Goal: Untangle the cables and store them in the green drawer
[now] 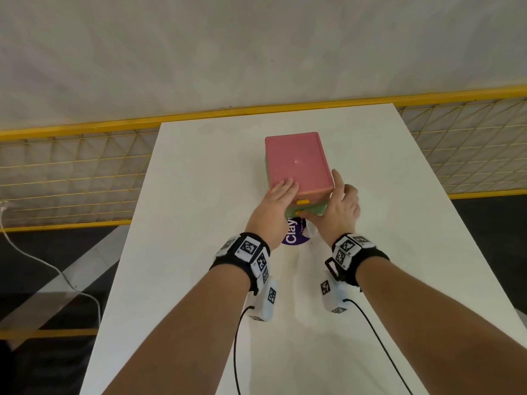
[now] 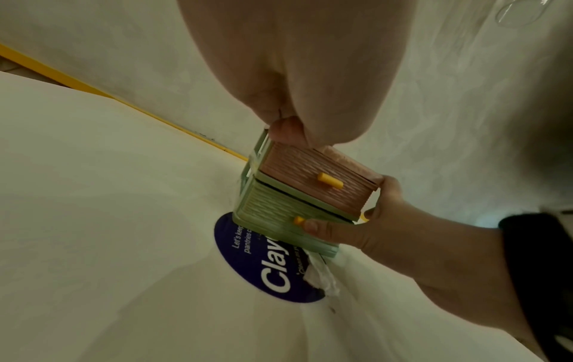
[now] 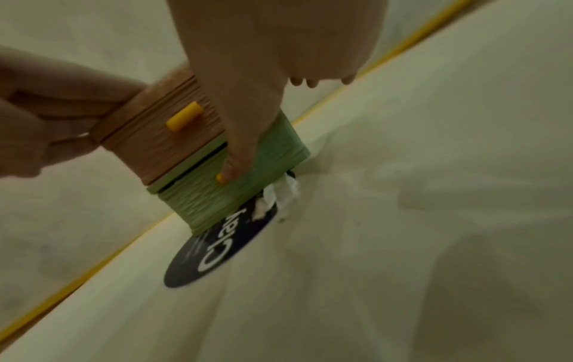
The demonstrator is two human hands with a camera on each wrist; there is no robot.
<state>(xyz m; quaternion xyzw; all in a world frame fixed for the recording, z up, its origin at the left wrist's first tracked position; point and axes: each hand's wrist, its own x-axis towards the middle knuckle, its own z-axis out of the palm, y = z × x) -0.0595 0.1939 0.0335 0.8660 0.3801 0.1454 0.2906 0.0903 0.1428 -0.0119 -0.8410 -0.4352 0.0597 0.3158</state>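
A small drawer unit with a pink top [image 1: 296,163] stands mid-table. It has a pink upper drawer [image 2: 313,181] and a green lower drawer [image 2: 272,208] [image 3: 201,198], each with a yellow handle. My left hand [image 1: 281,192] lies flat on the pink top with straight fingers. My right hand [image 1: 342,206] is at the unit's front right corner. Its thumb presses the green drawer's handle [image 2: 298,220] [image 3: 219,178], and its forefinger reaches along the right side. The green front stands almost flush with the frame. No cables show on the table.
A round dark blue sticker [image 1: 293,238] lies under the unit's front, with a torn white scrap [image 2: 322,276] beside it. A yellow wire fence [image 1: 71,172] runs behind the white table [image 1: 199,252]. A white cord [image 1: 42,263] trails on the floor at left.
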